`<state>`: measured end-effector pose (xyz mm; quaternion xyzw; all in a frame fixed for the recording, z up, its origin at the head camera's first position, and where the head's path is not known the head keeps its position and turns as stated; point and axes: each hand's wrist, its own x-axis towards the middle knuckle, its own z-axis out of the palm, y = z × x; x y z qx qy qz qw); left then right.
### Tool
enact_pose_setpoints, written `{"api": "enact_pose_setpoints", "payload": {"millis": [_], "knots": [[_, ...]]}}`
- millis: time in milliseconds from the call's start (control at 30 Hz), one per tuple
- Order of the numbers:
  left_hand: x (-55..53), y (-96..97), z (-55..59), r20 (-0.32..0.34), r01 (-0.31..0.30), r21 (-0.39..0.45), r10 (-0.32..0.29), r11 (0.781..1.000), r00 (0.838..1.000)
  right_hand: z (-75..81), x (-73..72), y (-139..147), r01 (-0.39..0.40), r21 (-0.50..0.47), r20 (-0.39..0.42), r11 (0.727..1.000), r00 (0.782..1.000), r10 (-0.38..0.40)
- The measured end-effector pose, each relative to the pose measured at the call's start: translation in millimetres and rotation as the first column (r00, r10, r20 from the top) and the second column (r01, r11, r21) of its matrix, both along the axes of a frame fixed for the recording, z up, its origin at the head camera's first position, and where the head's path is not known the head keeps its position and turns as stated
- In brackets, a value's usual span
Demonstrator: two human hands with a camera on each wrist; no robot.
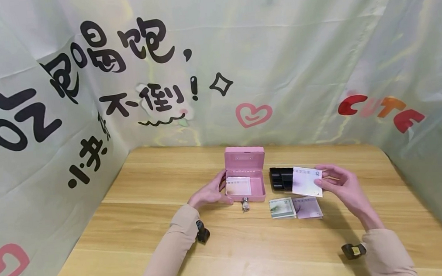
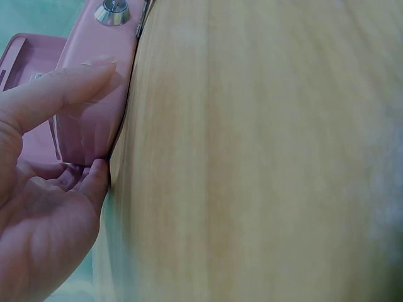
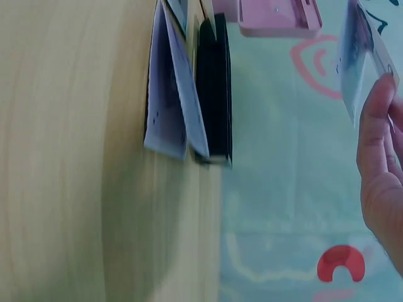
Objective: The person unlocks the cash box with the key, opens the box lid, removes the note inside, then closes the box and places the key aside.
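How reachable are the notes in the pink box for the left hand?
Probably yes: the lid of the pink box stands open and nothing covers the notes, though the left hand, gripping the box, may need to let go.

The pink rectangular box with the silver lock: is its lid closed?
No, in the head view the pink rectangular box has its pink lid raised at the back, with pale paper notes showing inside.

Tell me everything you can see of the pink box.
The pink box stands upright on the wooden table, its smooth walls looking like painted metal. The hinged lid is raised at the back; a silvery lock sits on the front. Pale paper notes lie inside, toward the left. The left hand grips its left end, thumb on the front wall.
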<state>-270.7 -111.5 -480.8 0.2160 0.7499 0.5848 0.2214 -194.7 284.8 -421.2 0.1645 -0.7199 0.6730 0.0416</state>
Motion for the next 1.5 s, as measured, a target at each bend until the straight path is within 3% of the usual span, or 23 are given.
{"api": "enact_pose_setpoints", "payload": {"millis": [267, 533, 900, 1200, 1500], "knots": [[0.3, -0.1, 0.1, -0.002, 0.007, 0.003, -0.007, 1.000, 1.000, -3.3, 4.0, 21.0, -0.027, 0.049, 0.024, 0.998, 0.999, 0.026], [1.9, 0.0, 3.2, -0.005, 0.018, 0.014, -0.018, 1.000, 1.000, -7.0, 7.3, 44.6, -0.011, 0.107, 0.086, 0.994, 0.996, 0.002], [0.2, -0.2, -0.5, 0.001, 0.010, 0.024, -0.010, 1.000, 1.000, -8.6, 8.7, 64.3, 0.018, 0.364, 0.107, 0.931, 0.992, -0.061], [0.6, -1.0, 0.3, -0.020, 0.016, 0.011, -0.016, 1.000, 1.000, -16.2, 7.3, 76.9, -0.019, 0.386, 0.104, 0.923, 0.994, -0.023], [-2.3, -0.7, -2.7, -0.017, 0.007, -0.015, -0.008, 1.000, 1.000, -20.6, 4.1, 84.6, -0.012, 0.439, 0.126, 0.898, 0.991, -0.049]]}}
